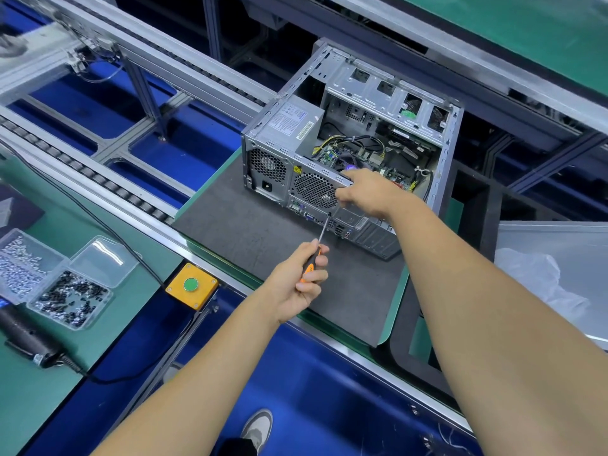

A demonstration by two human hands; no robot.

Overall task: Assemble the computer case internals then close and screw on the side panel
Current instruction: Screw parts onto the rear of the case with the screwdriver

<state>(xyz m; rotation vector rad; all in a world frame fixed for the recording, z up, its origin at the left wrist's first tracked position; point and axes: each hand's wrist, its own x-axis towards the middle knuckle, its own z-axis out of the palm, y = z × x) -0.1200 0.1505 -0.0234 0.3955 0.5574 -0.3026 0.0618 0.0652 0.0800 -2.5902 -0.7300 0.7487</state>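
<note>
A dark grey mat [263,238] covers the green worktop [197,192], and the open computer case [345,153] sits on the mat, well toward its far end. Over on the left green worktop [39,396], clear compartment boxes of screws [70,299] lie beside a black electric screwdriver [29,337], and a yellow button box [191,286] sits at the rail's edge.

Nothing legible anywhere: only unreadably small print and a barcode strip on the white rating label [289,118] atop the grey metal power supply box [297,125] inside the open silver computer case [437,179], plus a small yellow warning sticker [297,169] on its rear panel.
</note>
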